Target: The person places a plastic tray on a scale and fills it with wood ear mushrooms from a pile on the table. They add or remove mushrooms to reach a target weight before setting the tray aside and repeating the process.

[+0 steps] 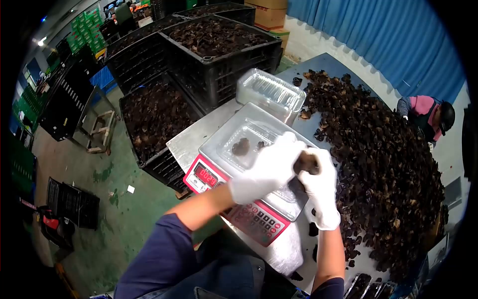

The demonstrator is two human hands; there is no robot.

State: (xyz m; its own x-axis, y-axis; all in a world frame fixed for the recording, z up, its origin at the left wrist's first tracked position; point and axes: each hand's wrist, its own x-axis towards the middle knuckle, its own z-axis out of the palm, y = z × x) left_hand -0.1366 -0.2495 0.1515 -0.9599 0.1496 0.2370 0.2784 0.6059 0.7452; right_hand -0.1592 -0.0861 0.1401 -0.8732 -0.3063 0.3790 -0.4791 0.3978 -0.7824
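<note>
My left hand [266, 164], in a white glove, reaches over the digital scale [260, 222] with its fingers curled against a dark brown wood ear mushroom [305, 162]. My right hand [322, 187], also gloved, closes on the same mushroom from the other side. Below them a clear plastic tray [226, 133] rests on the scale's platform. One brown mushroom piece [241, 147] lies in it, with a smaller dark bit beside my left glove. Red digits glow on the display [206, 175]. My hands hide part of the tray.
A big heap of dark mushrooms [383, 184] spreads over the table to the right. Stacked clear trays [271, 92] stand behind the scale. Black crates [219, 74] full of mushrooms are at the back and left. Another person [430, 117] works at the heap's far side.
</note>
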